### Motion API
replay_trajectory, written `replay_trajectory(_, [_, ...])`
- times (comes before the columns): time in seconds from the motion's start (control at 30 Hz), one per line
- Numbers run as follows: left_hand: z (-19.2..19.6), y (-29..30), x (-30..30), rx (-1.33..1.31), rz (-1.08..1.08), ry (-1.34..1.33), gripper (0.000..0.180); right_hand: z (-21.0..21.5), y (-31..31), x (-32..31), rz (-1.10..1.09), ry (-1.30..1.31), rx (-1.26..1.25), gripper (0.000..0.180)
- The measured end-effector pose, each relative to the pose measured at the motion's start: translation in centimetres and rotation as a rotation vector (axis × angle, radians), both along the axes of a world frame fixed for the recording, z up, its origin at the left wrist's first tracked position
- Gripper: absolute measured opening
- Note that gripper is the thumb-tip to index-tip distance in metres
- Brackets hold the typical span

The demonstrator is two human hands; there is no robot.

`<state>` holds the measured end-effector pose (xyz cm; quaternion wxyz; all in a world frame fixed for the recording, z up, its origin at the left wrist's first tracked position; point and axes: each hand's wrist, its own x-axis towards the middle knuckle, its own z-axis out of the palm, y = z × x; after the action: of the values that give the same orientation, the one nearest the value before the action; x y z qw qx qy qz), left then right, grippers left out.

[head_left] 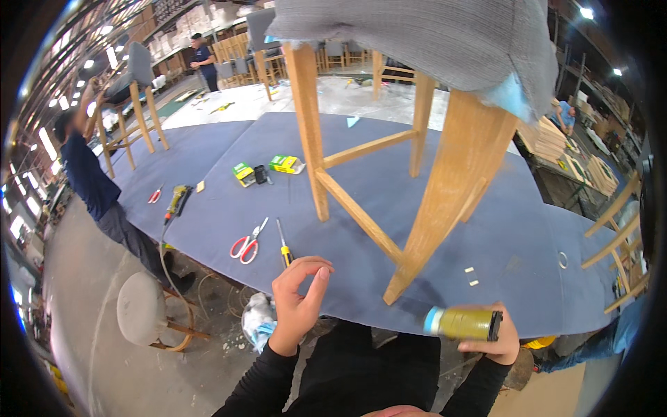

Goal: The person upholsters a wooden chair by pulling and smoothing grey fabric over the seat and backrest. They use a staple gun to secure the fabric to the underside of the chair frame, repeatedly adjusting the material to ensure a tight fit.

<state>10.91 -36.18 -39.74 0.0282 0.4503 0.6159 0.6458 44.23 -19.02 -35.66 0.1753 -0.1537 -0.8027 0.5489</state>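
Observation:
My left hand [303, 292] is raised at the table's near edge, fingers loosely curled, thumb apart, nothing in it. Just beyond it lies a screwdriver [285, 244] with a yellow and black handle, and to its left are red-handled scissors [250, 242]. In my right hand [511, 337], near the front edge, is an olive-yellow cylinder [467, 324] with a light-blue end and a black end, held sideways; its exact kind is unclear. A tall wooden-legged chair with a grey fabric seat [417, 35] stands on the table in front of me. Light-blue material [511, 97] shows at its seat corner.
Green and yellow boxes [285, 164], a corded tool [178, 201] and red-handled pliers [155, 194] lie left on the blue-grey table cover [208, 229]. A person [94, 174] handles another chair [132, 90] there. A round stool [141, 309] stands on the floor.

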Motion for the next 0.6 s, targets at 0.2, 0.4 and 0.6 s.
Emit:
replay_trajectory(0.2, [1.0, 2.6, 1.3, -0.002, -0.030, 0.053, 0.013, -4.9, 3.4, 4.8, -0.911, -0.243, 0.144, 0.058])
replay_trajectory(0.4, [3.9, 2.2, 1.6, -0.013, -0.053, 0.060, 0.008, -16.4, 12.2, 7.4, -1.300, -0.522, 0.656, 0.059])
replay_trajectory(0.6, [10.2, -1.1, 1.3, 0.374, -0.040, 0.345, 0.022, -25.7, 12.4, 4.7, -1.224, -0.522, 0.891, 0.046])
